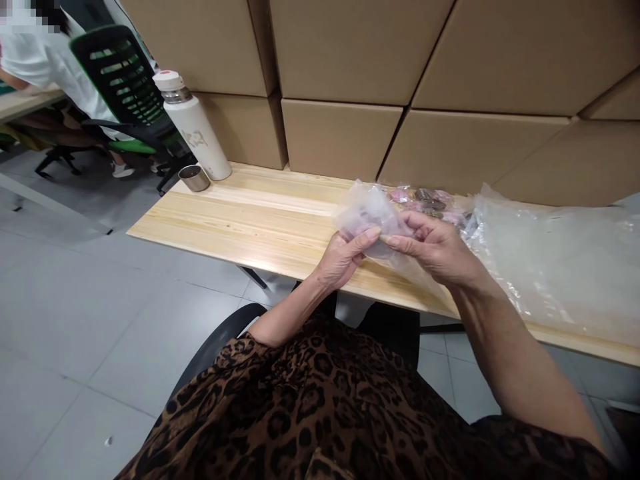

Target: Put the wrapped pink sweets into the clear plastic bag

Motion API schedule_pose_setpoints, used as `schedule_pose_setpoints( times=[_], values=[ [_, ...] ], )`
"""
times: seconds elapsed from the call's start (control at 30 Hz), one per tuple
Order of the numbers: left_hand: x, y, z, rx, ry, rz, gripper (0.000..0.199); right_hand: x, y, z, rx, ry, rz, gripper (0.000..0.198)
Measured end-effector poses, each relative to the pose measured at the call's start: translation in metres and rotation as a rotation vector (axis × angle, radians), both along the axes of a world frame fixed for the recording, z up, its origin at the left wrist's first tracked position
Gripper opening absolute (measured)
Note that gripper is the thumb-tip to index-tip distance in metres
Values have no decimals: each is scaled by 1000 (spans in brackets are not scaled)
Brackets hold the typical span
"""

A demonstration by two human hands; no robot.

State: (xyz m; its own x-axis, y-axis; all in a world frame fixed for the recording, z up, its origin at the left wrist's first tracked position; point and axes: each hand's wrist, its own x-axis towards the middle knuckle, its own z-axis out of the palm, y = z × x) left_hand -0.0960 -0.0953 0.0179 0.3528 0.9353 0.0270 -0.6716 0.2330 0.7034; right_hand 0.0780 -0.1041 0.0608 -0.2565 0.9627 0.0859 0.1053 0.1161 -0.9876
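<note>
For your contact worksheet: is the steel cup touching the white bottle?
Apart. The head view shows a strip of table between the steel cup and the white bottle.

Only one marking is showing — a pale grey print running down the side of the white bottle standing at the table's far corner, and it is coming out too blurred to read. Nothing else is bearing legible text.

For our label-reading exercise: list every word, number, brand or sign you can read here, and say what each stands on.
No text can be read.
White bottle: a grey mark on its side, too blurred to read.
Cardboard boxes: plain, no print visible.
Small clear bag held by left hand and right hand: no legible print.
</note>
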Motion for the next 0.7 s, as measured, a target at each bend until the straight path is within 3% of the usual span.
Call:
schedule_pose_setpoints(
  times=[0.23, 0.43, 0.5, 0.57, 0.63, 0.7],
  values=[
    [-3, -4, 4, 18, 126, -25, 52, 9, 16, 22, -54, -150, 50, 48],
    [2, 1, 0, -60, 103, 99, 49, 10, 29, 7, 28, -270, -45, 54],
    [0, 5, -1, -87, 80, 176, 45, 9, 28, 1, 120, -310, -128, 55],
    [-6, 8, 2, -83, 51, 232, 42, 10, 23, -2, 221, -366, -152, 69],
    [-12, 9, 8, -56, 40, 247, 37, 12, 17, -4, 217, -369, -62, 84],
    [-16, 9, 16, -54, 42, 242, 30, 13, 11, -6, 67, -304, 83, 74]
  ],
)
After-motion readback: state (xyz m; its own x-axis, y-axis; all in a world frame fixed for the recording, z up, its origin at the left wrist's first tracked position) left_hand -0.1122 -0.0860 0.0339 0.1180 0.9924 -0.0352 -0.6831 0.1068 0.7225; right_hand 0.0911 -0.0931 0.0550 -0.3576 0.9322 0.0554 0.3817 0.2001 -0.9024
